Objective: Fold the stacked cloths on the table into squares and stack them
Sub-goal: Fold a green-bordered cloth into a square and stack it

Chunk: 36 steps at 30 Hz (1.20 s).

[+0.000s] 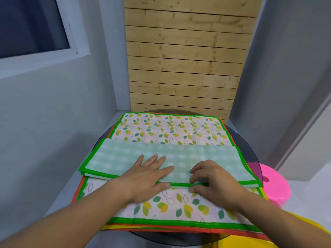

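Observation:
A green checked cloth [206, 156] with a green border lies folded into a long strip across a stack of flat cloths. The top cloth of the stack [172, 129] is white with green and yellow leaves and a green border. Orange and yellow edges of lower cloths [161, 228] show beneath it. My left hand [148, 178] presses flat on the strip's near edge, fingers straight. My right hand [213, 181] has curled fingers that pinch the strip's near green edge near its middle.
The stack covers a round dark glass table [250, 158] set in a corner. A wooden slatted panel [184, 59] stands behind it. A pink stool [274, 187] is at the right, something yellow [304, 237] at the lower right, a window [32, 27] at the upper left.

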{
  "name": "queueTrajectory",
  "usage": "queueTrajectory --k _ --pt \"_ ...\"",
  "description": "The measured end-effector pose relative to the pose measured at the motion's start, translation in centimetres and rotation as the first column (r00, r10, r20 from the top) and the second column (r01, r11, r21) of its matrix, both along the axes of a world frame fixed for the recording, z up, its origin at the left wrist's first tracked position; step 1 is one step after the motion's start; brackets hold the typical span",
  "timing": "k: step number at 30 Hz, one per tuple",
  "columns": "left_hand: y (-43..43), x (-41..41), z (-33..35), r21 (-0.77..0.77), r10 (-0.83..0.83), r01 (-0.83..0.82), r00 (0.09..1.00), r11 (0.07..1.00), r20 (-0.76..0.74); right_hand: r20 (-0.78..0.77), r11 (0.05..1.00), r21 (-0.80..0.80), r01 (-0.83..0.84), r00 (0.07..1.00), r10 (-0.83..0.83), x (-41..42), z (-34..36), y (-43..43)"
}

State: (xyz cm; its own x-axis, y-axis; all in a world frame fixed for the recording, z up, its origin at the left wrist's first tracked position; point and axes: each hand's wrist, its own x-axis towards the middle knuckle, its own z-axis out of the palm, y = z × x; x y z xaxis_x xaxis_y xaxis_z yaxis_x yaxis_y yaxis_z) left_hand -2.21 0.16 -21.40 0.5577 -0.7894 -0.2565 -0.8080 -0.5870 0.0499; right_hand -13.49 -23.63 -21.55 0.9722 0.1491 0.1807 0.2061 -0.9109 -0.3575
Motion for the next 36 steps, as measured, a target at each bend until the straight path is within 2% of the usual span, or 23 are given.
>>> queueTrajectory --k 4,7,13,17,22,25,27,29,31,34,36 --pt "0.0 -0.2 0.3 -0.036 0.039 -0.04 0.999 0.999 -0.016 0.112 0.985 -0.158 -0.066 0.99 0.084 0.1 -0.5 0.1" --pt "0.0 0.6 1.7 -0.133 0.15 -0.154 0.988 0.979 -0.038 0.204 0.955 -0.283 -0.084 0.968 0.146 0.2 -0.4 0.5" --pt "1.0 3.9 2.7 -0.181 0.323 -0.322 0.946 0.929 -0.029 0.304 0.96 -0.279 0.012 0.95 0.077 1.0 0.9 -1.2" --pt "1.2 4.5 2.1 -0.062 0.342 -0.344 0.939 0.937 -0.042 0.232 0.963 -0.195 0.187 0.963 -0.14 1.6 0.2 -3.0" --pt "0.4 3.7 2.7 -0.047 0.355 -0.356 0.934 0.933 -0.028 0.102 0.926 -0.099 0.363 0.93 -0.353 2.2 0.2 -3.3" --pt "0.4 3.1 2.9 -0.098 0.341 -0.35 0.935 0.932 -0.095 0.013 0.899 0.063 0.433 0.9 -0.435 2.8 0.6 -3.2" --pt "0.5 3.2 2.8 -0.198 0.319 -0.344 0.936 0.918 -0.146 -0.043 0.885 0.133 0.447 0.894 -0.445 3.1 0.9 -2.9" --pt "0.5 3.5 2.7 -0.27 0.342 -0.363 0.932 0.892 -0.122 -0.089 0.868 0.184 0.46 0.888 -0.452 3.3 0.8 -2.6" --pt "0.5 3.6 2.9 -0.235 0.414 -0.427 0.904 0.873 -0.104 -0.138 0.837 0.247 0.489 0.872 -0.469 3.3 0.8 -2.0" --pt "0.1 3.3 3.1 -0.173 0.492 -0.522 0.85 0.835 -0.189 -0.163 0.843 0.182 0.505 0.861 -0.481 3.4 1.1 -0.9" --pt "-0.3 2.9 3.1 -0.168 0.503 -0.521 0.853 0.837 -0.139 -0.169 0.871 0.076 0.486 0.867 -0.469 3.5 1.5 -0.3"
